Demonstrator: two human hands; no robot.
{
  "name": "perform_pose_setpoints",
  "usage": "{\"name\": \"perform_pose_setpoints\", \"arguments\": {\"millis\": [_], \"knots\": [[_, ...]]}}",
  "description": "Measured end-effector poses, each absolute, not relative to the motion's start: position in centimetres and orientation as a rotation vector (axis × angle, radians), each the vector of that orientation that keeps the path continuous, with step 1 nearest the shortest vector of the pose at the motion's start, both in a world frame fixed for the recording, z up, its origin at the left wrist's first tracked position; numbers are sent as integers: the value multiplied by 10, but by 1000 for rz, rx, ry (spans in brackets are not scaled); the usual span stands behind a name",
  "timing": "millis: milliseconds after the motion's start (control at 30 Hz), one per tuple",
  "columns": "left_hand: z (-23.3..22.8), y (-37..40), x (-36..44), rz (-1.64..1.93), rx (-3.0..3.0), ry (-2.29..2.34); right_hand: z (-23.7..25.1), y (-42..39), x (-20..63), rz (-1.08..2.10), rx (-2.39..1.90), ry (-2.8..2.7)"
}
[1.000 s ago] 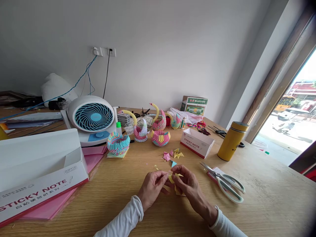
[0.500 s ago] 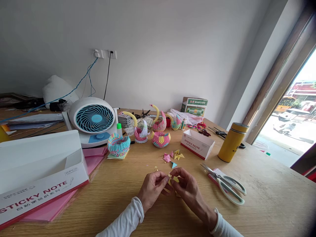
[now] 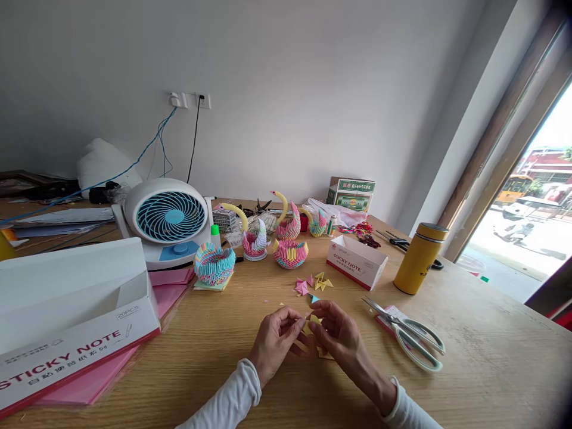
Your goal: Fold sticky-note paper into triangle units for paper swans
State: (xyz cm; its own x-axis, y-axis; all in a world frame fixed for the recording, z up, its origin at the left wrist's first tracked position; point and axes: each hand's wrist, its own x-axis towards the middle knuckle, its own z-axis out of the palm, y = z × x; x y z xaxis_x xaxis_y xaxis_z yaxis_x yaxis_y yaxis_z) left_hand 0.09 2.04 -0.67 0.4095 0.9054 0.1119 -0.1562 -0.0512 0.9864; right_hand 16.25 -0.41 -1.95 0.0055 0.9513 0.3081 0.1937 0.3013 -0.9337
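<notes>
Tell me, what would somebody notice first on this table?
Probably the colourful paper swans standing in the middle of the wooden table, beside the white and blue fan. Close to the camera, the left hand and right hand pinch a small yellow paper, with scissors lying to their right.

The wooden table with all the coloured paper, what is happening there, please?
A person in white sleeves is folding a small yellow paper piece, pinched between the left hand and the right hand just above the wooden table. A few folded pink and yellow pieces lie beyond the hands, scissors to the right. Farther back stand paper swans, a small fan and a yellow flask.
</notes>
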Motion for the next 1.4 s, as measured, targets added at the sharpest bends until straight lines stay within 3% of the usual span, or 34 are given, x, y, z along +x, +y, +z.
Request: {"name": "perform_pose_setpoints", "arguments": {"millis": [933, 1400], "knots": [[-3, 19, -1, 909, 1300, 747, -2, -12, 156, 1165, -1014, -1328], [-2, 19, -5, 753, 1074, 655, -2, -14, 159, 918, -1123, -1598]]}}
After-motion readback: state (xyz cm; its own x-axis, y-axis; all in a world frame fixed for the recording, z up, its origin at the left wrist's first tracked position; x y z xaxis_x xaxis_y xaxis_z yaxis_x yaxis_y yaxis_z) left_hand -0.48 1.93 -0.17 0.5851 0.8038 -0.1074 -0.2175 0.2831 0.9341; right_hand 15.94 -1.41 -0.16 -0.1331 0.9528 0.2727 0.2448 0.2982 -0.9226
